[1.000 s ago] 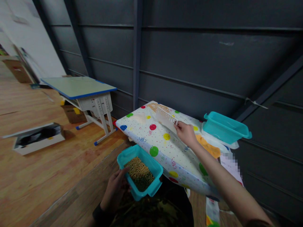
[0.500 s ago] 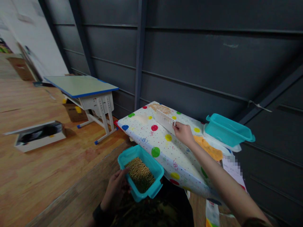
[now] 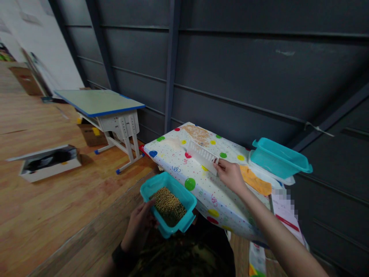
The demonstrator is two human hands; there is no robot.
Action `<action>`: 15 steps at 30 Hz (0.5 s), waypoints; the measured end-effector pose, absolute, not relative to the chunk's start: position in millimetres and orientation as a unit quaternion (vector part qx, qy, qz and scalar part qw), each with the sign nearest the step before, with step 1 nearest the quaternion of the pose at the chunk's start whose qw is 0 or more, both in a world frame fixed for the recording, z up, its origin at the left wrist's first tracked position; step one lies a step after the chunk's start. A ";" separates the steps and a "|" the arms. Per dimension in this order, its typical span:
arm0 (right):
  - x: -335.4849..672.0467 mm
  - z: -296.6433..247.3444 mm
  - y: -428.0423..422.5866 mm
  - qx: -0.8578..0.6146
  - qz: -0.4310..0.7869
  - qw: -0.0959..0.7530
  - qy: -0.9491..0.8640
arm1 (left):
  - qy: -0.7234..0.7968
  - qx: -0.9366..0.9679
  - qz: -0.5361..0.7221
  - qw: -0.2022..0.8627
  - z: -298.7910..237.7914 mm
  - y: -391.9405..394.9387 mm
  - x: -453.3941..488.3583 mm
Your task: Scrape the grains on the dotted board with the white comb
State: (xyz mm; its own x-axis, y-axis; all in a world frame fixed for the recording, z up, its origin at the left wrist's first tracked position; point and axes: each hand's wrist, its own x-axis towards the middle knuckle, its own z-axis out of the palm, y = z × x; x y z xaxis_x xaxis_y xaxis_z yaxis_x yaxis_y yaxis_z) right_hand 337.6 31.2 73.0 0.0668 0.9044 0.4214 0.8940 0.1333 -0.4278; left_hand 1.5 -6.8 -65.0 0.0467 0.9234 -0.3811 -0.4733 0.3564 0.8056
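Note:
My left hand [image 3: 140, 223] grips the near-left rim of a teal plastic tub [image 3: 188, 198], thumb over the edge. The tub is held just off the table's front edge. Inside lie pale yellow beans [image 3: 168, 202], with small dark green ones towards the near end. My right hand [image 3: 230, 174] pinches one end of a white slotted plastic strip [image 3: 203, 157], which stands on edge over the balloon-print tablecloth [image 3: 184, 169]. Beyond the strip, brown grains [image 3: 197, 132] are spread over the cloth. A whitish pile [image 3: 172, 144] lies to the left of them.
A second teal tub [image 3: 278, 161] rests on a white lid at the table's right, beside an orange cloth [image 3: 255, 181] and papers [image 3: 288, 215]. A dark panelled wall [image 3: 245, 77] backs the table. A desk [image 3: 100, 102] and open white box [image 3: 52, 163] stand left.
My right hand has drawn the slotted strip nearer and to the right, away from the brown grains. The tub in my left hand has shifted slightly left and up in view.

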 end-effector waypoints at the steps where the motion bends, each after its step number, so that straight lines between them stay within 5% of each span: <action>1: 334.1 70.8 21.6 -0.653 0.012 0.320 -0.686 | 0.467 0.243 0.511 0.680 -61.7 -7.2 2.1; 10: 295.6 86.9 -64.5 -0.603 0.092 0.349 -0.712 | 0.460 0.242 0.487 0.702 -32.5 -9.6 5.2; 15: 318.4 88.8 -38.5 -0.631 0.083 0.390 -0.665 | 0.458 0.248 0.499 0.693 -45.1 -7.6 5.1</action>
